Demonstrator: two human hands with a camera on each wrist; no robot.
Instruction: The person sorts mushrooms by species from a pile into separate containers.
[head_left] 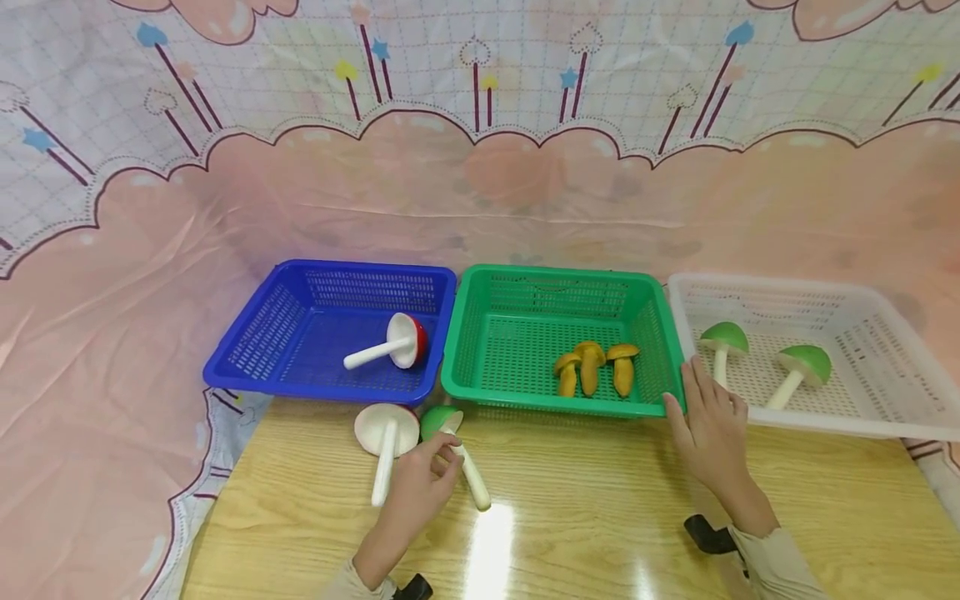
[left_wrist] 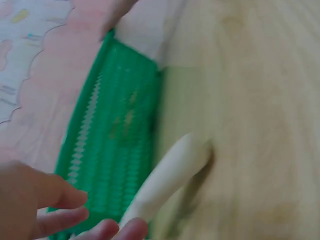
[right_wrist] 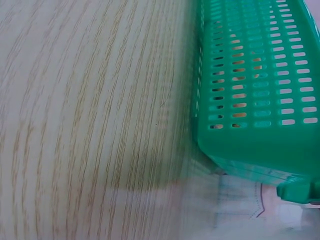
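Our left hand (head_left: 420,487) curls its fingers round the green mushroom (head_left: 450,442) lying on the table (head_left: 600,517); our right hand (head_left: 708,429), fingers straight, rests against the green basket (head_left: 558,404).

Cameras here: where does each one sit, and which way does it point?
Head: worn on the head, looking forward and down at the table, three baskets, both hands and sleeves.
Left wrist: on the left wrist, looking past the left hand fingers at a white mushroom stem.
Right wrist: on the right wrist, looking across the tabletop; no hand shows.
Shared: all three show the green basket.
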